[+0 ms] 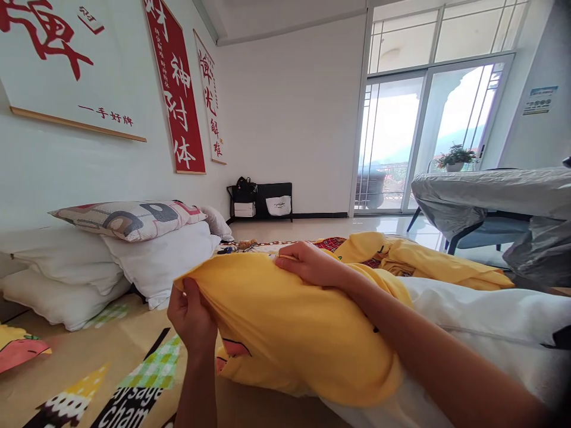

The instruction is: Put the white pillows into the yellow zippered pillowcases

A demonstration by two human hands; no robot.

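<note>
A yellow pillowcase (267,309) is drawn partway over a white pillow (482,315), whose bare end reaches to the right edge of the view. At the far left corner of the case, my left hand (191,315) pinches the cloth between thumb and fingers. My right hand (312,266) lies on the upper edge of the case, its fingers curled round the fabric and a bit of white under them. Pink printed patches show on the lower side of the case.
White pillows (57,291) are piled at the left, with a patterned cushion (134,219) on top. More yellow cloth (428,261) lies behind the pillow. A printed mat (134,362) covers the floor. At the right stand a plastic-covered table (482,184) and a chair (491,232).
</note>
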